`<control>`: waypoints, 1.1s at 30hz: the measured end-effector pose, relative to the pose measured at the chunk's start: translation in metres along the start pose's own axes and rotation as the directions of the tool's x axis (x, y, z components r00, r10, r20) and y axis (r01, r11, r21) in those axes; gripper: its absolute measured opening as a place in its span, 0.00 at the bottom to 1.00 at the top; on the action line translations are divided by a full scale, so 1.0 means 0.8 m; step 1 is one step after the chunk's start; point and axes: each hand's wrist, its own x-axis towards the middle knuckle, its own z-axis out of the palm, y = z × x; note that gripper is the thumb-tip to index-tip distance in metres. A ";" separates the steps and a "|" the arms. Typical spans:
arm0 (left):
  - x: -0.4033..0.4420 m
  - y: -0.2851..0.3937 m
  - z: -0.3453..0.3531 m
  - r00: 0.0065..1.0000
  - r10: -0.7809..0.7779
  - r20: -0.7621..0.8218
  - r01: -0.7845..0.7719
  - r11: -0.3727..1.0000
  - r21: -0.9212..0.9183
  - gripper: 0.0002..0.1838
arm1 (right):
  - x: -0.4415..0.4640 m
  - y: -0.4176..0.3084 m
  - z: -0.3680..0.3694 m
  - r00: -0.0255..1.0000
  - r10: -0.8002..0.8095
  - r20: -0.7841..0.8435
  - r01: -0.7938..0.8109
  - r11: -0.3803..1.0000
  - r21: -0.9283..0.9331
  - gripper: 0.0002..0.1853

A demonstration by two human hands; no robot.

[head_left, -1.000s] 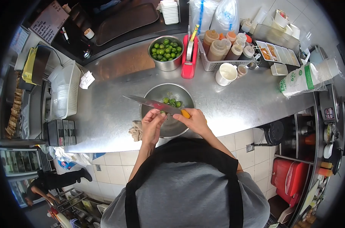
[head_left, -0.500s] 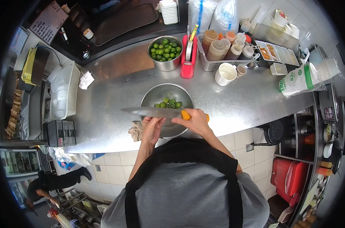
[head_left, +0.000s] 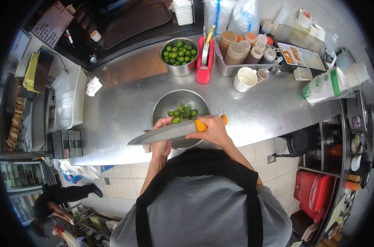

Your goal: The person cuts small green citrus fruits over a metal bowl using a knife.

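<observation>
My right hand is closed round the yellow handle of a large kitchen knife, its broad blade pointing left across the bowl's near side. Behind the blade, my left hand is partly hidden, with its curled fingers showing beyond the knife's far edge. A small green lime sits at those fingertips and appears held; the blade hides part of the grip. Below is a steel mixing bowl with several small limes inside. A crumpled beige cloth lies beside the bowl, mostly covered by the blade and hand.
A steel pot full of limes stands behind the bowl, beside a red tape dispenser. Farther right are a basket of sauce bottles, a white cup and wrapped paper cups. A co-worker is at lower left.
The knife's tip has swung down toward me and its blade now shows broader. My left fingers have come up beyond the blade, and a lime shows at their tips.
</observation>
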 end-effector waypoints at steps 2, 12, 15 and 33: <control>-0.002 0.004 -0.002 0.999 0.023 -0.029 -0.023 1.000 -0.002 0.10 | 0.002 0.014 -0.008 0.998 0.064 0.021 -0.064 0.998 -0.016 0.30; 0.000 0.000 -0.001 0.997 -0.048 0.054 0.047 0.999 0.011 0.10 | 0.006 0.008 -0.005 0.999 -0.040 -0.029 0.040 0.999 -0.025 0.31; -0.003 0.009 -0.003 0.996 -0.059 0.066 0.061 0.998 -0.017 0.11 | 0.005 0.015 -0.014 0.999 0.045 -0.009 -0.044 0.999 0.029 0.29; 0.177 0.064 0.080 0.937 0.295 0.187 -0.310 0.949 0.057 0.25 | -0.003 0.015 -0.010 0.957 0.272 0.099 -0.289 0.914 0.285 0.30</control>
